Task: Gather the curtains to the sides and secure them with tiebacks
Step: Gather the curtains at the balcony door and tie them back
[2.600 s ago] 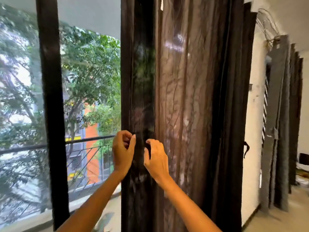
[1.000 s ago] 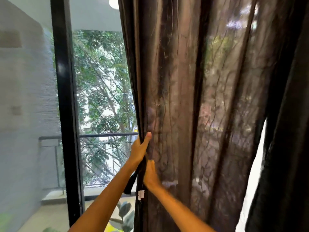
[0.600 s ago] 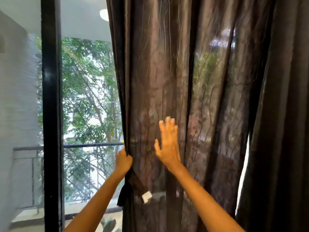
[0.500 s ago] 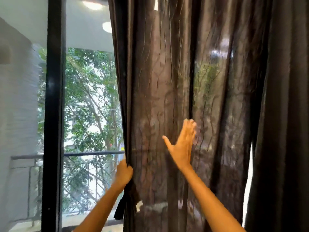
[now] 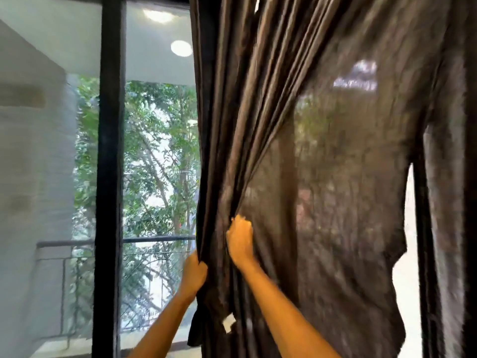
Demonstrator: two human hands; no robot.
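Observation:
A dark brown sheer curtain [image 5: 335, 177] hangs across the right half of the window. My left hand [image 5: 194, 273] grips its left edge at waist height. My right hand [image 5: 240, 240] is closed on a bunch of folds just to the right and slightly higher, and the cloth is drawn in toward it from the right. A dark tieback strap [image 5: 196, 329] with a small white tag [image 5: 228, 324] dangles below my left hand. A second, darker curtain [image 5: 449, 228] hangs at the far right, with a bright gap between the two.
A black vertical window frame bar [image 5: 108, 177] stands left of the curtain. Behind the glass are a balcony railing [image 5: 129, 241], green trees and a pale wall [image 5: 33, 177] on the left. Round ceiling lights [image 5: 180, 47] show at the top.
My right hand was flat and open against the curtain; now it has closed on the folds and pulled them left toward my left hand. The left hand keeps its hold on the edge.

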